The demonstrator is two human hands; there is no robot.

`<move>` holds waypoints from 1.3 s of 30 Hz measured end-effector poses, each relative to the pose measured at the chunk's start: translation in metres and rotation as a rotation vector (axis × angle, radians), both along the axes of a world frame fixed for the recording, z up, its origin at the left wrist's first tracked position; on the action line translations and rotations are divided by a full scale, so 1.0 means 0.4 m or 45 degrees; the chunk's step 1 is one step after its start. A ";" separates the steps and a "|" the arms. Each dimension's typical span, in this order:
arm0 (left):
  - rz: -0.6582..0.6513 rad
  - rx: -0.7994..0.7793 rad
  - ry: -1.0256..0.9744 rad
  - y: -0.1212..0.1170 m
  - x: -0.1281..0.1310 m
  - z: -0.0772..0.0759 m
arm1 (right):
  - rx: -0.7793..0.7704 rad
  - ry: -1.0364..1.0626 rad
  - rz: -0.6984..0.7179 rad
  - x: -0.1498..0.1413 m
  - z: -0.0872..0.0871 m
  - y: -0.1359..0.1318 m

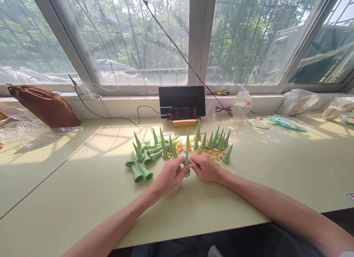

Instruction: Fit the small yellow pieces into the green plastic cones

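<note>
My left hand [172, 176] grips a green plastic cone spike [187, 159] between thumb and fingers, its point upward and its wider base just above the table. Close against its right side is my right hand [204, 167], fingers closed in a pinch at the cone; whatever they hold is hidden. Behind the hands lie many small yellow pegs [215, 153] in loose heaps. Green cones stand upright among them, such as one [227, 155] to the right. At the left, several green cones [145, 172] lie on their sides with hollow ends showing.
A phone [184, 113] leans against a dark tablet [182, 98] on a small stand, with a cable running left. A brown drawstring bag [47, 107] and clear plastic wrap [22, 133] sit at left. Plastic bags [242, 105] and a teal packet [287, 123] line the window side.
</note>
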State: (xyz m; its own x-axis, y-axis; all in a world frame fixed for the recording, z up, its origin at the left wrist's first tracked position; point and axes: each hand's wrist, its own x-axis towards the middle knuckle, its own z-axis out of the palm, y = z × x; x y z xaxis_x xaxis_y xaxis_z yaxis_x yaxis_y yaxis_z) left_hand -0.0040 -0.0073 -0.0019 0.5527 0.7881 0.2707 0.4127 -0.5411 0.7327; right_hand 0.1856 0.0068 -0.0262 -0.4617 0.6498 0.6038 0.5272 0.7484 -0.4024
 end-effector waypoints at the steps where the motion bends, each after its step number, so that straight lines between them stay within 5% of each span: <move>1: -0.004 0.004 -0.006 0.000 0.000 0.000 | -0.002 0.001 0.001 0.000 0.000 0.000; 39: -0.010 -0.003 -0.021 -0.002 0.000 0.004 | -0.003 -0.009 0.000 0.000 0.002 -0.002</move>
